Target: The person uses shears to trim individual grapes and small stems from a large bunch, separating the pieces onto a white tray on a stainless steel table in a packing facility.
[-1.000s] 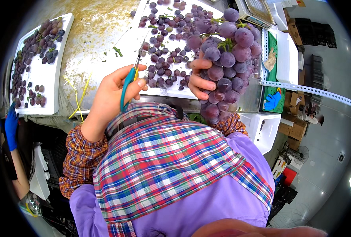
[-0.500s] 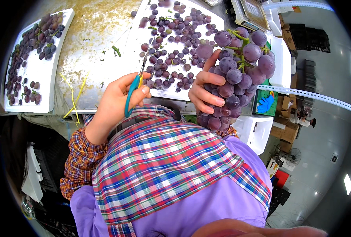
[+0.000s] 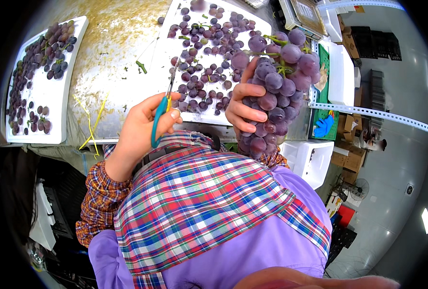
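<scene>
Small scissors [image 3: 160, 117] with teal and yellow handles rest in my left hand [image 3: 139, 126], fingers closed round the handles and blades pointing away from me. A large bunch of purple grapes [image 3: 274, 102] hangs in my right hand [image 3: 243, 110], whose fingers curl round its left side. Green stems [image 3: 282, 67] show near the top of the bunch; my thumb is partly hidden behind it. The scissor blades are apart from the bunch. Behind both hands lies a white tray [image 3: 160, 85] holding many loose purple grapes [image 3: 193, 90].
A second white tray [image 3: 68, 91] of grapes stands at the left. Between the trays, the stained metal table [image 3: 110, 58] bears stem bits [image 3: 141, 67] and yellow ties [image 3: 93, 129]. At the right are a perforated metal post [image 3: 368, 110], a green crate [image 3: 320, 133] with a blue glove [image 3: 324, 126], and a white foam box [image 3: 315, 161].
The grape bunch and my right hand have shifted a little to the left, closer to the scissors. My left hand keeps its hold on the scissors, nearly in place.
</scene>
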{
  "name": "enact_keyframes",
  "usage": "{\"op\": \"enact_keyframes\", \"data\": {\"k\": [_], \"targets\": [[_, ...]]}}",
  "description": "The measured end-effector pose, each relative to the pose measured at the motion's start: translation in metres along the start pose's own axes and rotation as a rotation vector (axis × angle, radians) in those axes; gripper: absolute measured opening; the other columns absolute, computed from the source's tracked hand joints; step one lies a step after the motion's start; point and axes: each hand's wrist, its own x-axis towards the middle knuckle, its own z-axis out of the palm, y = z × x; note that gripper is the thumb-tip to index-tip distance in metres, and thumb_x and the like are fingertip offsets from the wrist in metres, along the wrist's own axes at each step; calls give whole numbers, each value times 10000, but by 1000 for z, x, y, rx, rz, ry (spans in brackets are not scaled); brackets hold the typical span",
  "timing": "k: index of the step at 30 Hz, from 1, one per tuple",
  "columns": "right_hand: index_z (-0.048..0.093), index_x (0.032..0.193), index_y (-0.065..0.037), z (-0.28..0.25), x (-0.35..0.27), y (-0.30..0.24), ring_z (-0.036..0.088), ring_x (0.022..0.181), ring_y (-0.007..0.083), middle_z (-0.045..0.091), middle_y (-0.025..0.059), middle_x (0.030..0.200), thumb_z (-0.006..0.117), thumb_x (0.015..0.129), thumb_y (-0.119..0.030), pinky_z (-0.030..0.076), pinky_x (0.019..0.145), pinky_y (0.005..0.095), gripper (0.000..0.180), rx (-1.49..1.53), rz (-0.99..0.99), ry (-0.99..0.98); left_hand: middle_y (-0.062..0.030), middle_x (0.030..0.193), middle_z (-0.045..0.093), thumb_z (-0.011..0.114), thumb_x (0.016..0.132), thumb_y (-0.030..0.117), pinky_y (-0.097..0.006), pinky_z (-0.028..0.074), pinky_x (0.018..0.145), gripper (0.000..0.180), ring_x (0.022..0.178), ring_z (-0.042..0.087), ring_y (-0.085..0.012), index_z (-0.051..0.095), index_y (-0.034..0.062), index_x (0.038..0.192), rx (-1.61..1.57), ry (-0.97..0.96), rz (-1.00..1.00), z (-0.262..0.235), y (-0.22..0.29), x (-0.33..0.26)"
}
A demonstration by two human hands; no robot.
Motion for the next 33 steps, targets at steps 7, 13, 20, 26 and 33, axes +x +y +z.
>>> {"op": "enact_keyframes", "data": {"k": [7,13,20,26,33], "targets": [[172,1488,-317,10,20,10,633,915,259,524,-11,1251,713,709,-628,507,775,471,999,46,18,-19,-18,899,631,651,893,130,-222,501,687,398,821,607,-87,538,-3,1251,-22,-76,-33,-1,4,4],[437,1285,-130,50,34,11,601,770,242,539,14,1042,736,551,-745,461,654,421,1002,4,32,391,-11,907,621,662,886,136,-223,501,710,416,830,603,-80,534,-13,1253,-65,-85,-29,-2,4,5],[434,1295,-169,28,37,-2,618,823,264,542,7,1118,772,584,-666,472,709,448,931,90,160,243,-13,864,633,665,876,137,-216,468,659,413,749,574,-67,542,-10,1241,28,-81,84,-8,1,6],[405,1316,-220,26,40,3,625,873,281,533,-23,1169,779,621,-628,488,762,480,889,105,131,151,-72,862,657,689,752,65,-313,429,683,505,712,616,-189,571,99,1242,1000,168,687,-14,15,31],[330,1390,-171,26,52,1,660,781,198,584,-71,1146,754,626,-673,523,666,404,1007,6,216,185,-41,951,683,690,706,40,-325,405,718,567,748,612,-187,578,152,1251,1128,274,965,-7,28,59]]}}
